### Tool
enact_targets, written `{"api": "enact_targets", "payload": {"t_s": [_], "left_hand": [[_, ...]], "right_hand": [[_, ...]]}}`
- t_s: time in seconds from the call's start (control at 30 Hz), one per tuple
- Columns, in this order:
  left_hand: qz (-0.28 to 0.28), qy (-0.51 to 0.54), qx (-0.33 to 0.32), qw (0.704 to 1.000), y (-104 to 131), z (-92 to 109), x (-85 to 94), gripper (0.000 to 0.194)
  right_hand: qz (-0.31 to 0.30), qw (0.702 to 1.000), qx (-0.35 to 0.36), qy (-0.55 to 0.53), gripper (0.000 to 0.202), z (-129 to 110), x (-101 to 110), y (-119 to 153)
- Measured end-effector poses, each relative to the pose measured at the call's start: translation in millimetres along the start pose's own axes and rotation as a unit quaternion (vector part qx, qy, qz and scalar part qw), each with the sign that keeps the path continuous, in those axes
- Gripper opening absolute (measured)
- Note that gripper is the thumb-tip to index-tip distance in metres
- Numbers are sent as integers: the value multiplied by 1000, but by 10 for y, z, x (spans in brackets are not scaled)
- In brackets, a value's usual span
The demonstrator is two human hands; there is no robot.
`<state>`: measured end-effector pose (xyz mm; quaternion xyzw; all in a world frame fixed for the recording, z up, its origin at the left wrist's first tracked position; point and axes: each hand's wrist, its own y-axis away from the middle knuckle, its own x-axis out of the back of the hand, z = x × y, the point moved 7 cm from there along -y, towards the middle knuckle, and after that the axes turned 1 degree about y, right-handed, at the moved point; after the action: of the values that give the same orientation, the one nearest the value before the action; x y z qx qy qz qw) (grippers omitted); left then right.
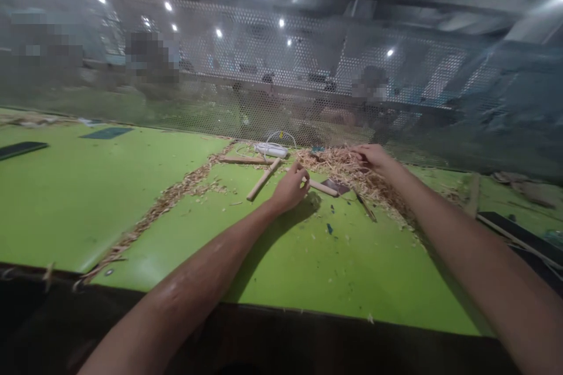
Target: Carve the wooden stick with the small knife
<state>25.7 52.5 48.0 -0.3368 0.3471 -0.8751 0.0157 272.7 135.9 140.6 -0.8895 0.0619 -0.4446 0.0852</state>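
My left hand (290, 190) hovers low over the green tabletop with its fingers loosely bent and a gap between thumb and forefinger. A pale round wooden stick (324, 187) passes behind those fingers; it seems to lie on the table rather than in the hand. Left of this hand rests a second wooden stick (264, 179). My right hand (373, 157) is at the heap of wood shavings (336, 159), its fingers extended over the edge of the pile. Nothing shows in its grasp, though the shavings partly hide the thumb side.
A white power strip (271, 150) with a cord lies behind the sticks, near a flat wooden strip (244, 160). A thin knife-like tool (365, 206) and a dark sheet (335, 186) lie by the shavings. Perforated mesh (281, 94) stands behind; people are beyond it.
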Motion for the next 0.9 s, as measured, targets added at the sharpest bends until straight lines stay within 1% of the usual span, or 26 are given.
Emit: {"api": "enact_targets", "payload": {"t_s": [0.03, 0.1, 0.17, 0.27, 0.33, 0.4, 0.47, 0.53, 0.57, 0.67, 0.77, 0.9], "left_hand": [[2, 4, -1, 1000, 0, 4, 0, 3], [4, 11, -2, 1000, 3, 22, -5, 4], [7, 12, -2, 1000, 8, 49, -10, 8], [9, 27, -3, 1000, 12, 91, -23, 17], [11, 59, 9, 998, 11, 92, -34, 22], [3, 89, 26, 996, 10, 78, -58, 20], [-22, 99, 35, 994, 12, 68, -101, 14], [-57, 101, 39, 992, 20, 54, -153, 17], [-71, 106, 44, 991, 25, 38, -174, 19], [-96, 133, 73, 984, 36, -40, -207, 20], [-108, 162, 112, 974, 42, -131, -210, 25], [-110, 165, 135, 971, 49, -190, -192, 24]], "right_hand": [[-22, 1000, 7, 5, 32, 3, -2, 46], [-98, 994, 28, 26, 36, -12, -60, 169], [-141, 987, 63, 34, 41, -70, -111, 323], [-137, 986, 93, -7, 35, -171, -197, 544], [-143, 985, 90, -37, 27, -215, -327, 674], [-163, 978, 105, -80, 20, -278, -491, 793], [-179, 970, 123, -108, 17, -322, -646, 892], [-184, 963, 128, -147, 14, -327, -764, 960], [-176, 962, 124, -169, 13, -313, -800, 977], [-163, 955, 105, -226, 10, -237, -880, 999], [-154, 949, 93, -260, 11, -152, -903, 1003], [-122, 958, 99, -240, 13, -68, -899, 1048]]}}
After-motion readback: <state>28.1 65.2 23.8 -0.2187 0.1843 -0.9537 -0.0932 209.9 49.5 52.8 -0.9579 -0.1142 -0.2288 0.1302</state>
